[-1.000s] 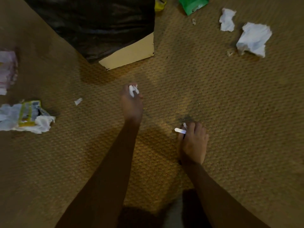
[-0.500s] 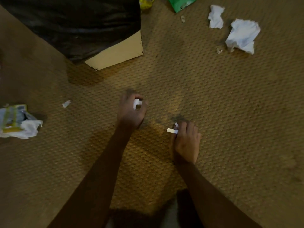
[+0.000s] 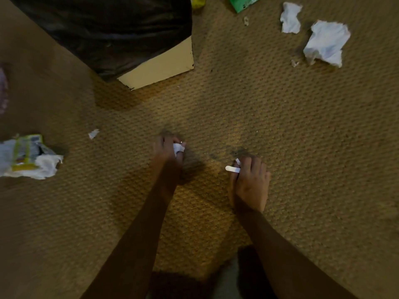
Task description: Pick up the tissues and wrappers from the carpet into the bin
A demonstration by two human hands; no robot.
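Left hand [image 3: 167, 151] closed on small crumpled white tissue scrap [image 3: 178, 148] | right hand [image 3: 250, 182] pinching flat white strip [image 3: 232, 169] | both low over woven brown carpet [image 3: 280, 126]

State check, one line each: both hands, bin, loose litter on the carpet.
left hand: shut on small tissue wad
right hand: shut on white strip
bin: black-lined
two crumpled tissues: on carpet
wrapper pile: on carpet
tissue scrap: on carpet
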